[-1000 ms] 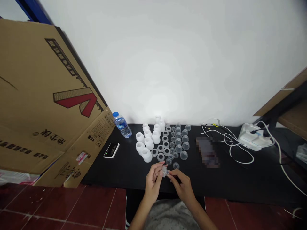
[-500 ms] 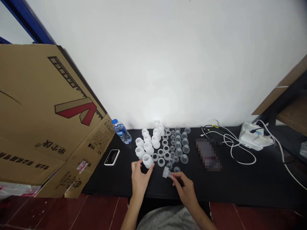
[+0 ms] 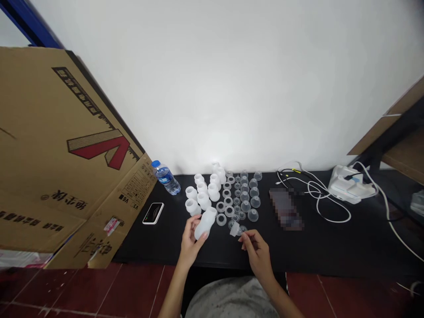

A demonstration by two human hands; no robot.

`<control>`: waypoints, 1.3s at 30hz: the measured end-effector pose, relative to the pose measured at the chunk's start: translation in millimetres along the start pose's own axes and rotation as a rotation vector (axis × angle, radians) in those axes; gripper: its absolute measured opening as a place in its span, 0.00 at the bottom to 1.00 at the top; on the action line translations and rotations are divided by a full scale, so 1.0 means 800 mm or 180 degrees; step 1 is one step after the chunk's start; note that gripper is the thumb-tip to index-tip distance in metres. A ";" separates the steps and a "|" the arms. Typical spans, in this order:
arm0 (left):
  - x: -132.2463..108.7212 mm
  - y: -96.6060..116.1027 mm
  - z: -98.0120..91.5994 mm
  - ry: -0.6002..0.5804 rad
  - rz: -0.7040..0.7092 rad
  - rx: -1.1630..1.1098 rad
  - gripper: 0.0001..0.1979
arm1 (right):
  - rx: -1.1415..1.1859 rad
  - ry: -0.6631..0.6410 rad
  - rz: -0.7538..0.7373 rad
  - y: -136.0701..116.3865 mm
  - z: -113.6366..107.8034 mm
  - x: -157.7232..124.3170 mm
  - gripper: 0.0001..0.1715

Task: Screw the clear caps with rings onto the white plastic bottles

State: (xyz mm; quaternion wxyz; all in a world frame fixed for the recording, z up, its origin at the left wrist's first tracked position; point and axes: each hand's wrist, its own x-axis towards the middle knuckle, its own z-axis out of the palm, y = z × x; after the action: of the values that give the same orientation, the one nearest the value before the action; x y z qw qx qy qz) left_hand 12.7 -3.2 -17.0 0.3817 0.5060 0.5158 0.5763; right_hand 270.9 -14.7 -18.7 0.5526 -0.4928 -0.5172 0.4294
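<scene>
White frosted plastic piece (image 3: 205, 224), shaped like a short bottle, is held in the person's left hand (image 3: 190, 244), with the fingers curled around its lower end. Its long axis slants up and away from that hand, with the free end tilted toward the right hand (image 3: 257, 252). The right hand is the nearer of the 2 to a small clear plastic cup (image 3: 235, 229), pinching it at the fingertips and holding it just off to the hand's left. Only a narrow gap separates the cup from the white piece, and the 2 are not touching.

Straight ahead of the hands, rows of white pieces (image 3: 200, 190), grey rings (image 3: 227, 200) and clear cups (image 3: 247, 194) cover the black worktop (image 3: 318, 251). Farther left of the left hand lie a phone (image 3: 153, 213) and a water bottle (image 3: 166, 178), beside a large cardboard sheet (image 3: 69, 154). To the right of the right hand are a blurred, unreadable object (image 3: 285, 208), white cables (image 3: 326, 207) and a white power unit (image 3: 351, 185).
</scene>
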 end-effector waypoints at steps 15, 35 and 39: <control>0.006 0.004 0.000 0.0085 -0.0261 -0.0489 0.31 | 0.0136 0.0063 -0.0118 0.001 0.003 0.002 0.21; 0.004 0.004 0.001 -0.0147 -0.0363 -0.0360 0.31 | -0.0142 -0.0263 -0.0217 -0.001 0.001 0.002 0.19; 0.005 0.003 0.001 -0.0081 -0.0350 -0.0305 0.30 | -0.0167 -0.0295 -0.0302 -0.001 0.000 0.001 0.16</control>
State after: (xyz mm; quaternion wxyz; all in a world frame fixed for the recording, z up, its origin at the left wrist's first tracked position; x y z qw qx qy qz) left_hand 12.8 0.2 -13.6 0.4431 0.4654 0.5098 0.5720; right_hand 270.7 -13.7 -17.5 0.5347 -0.4616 -0.5760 0.4113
